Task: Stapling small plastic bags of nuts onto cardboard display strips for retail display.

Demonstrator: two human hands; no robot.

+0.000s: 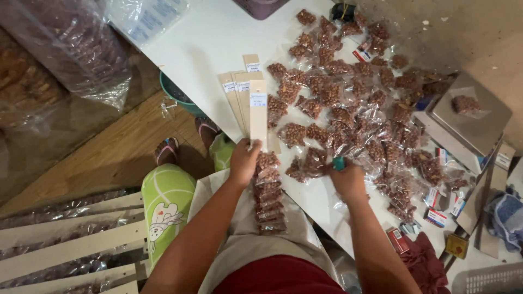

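Here, left hand [243, 160] holding card strip [258, 111], peanut-filled packets [268, 193] attached

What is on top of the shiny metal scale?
One small clear bag of brown nuts lies on the scale platform. The plastic crinkles over them, so the number of nuts inside cannot be told.

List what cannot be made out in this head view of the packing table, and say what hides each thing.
- Head view: the teal tool in the right hand; fingers cover most of it.
- Card strip: print too small.
- Left hand: fingertips hidden behind the strip.
- Scale: display out of sight.
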